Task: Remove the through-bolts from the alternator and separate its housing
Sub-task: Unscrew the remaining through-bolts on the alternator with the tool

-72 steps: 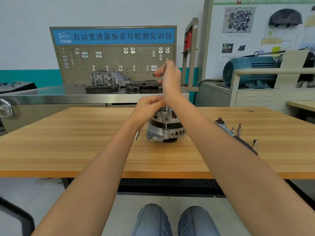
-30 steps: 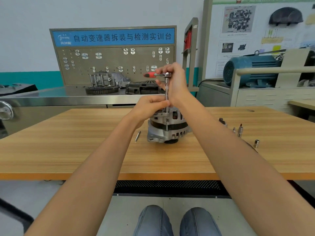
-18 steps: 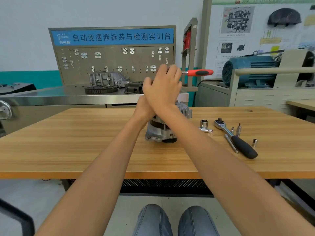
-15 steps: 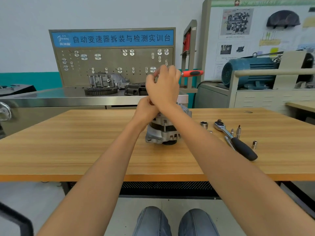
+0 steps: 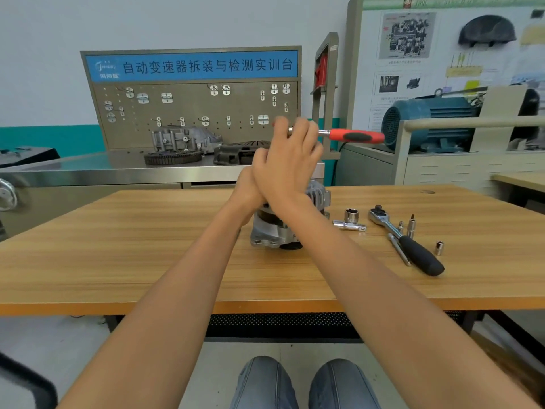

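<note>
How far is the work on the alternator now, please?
Done: nothing visible shows a bolt out; the alternator housing looks unseparated. In hand: the right hand holds the red-handled ratchet above it; the left hand sits mostly hidden at its top. Left: the remaining bolts, then splitting the housing.

The ratchet handle (image 5: 356, 136) is red with black. The alternator (image 5: 272, 231) is silver-grey, and the table (image 5: 118, 246) shows streaky light-brown wood grain.

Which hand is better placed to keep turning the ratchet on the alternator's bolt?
Right. The right hand already grips the red-handled ratchet above the alternator; the left hand steadies it.
</note>
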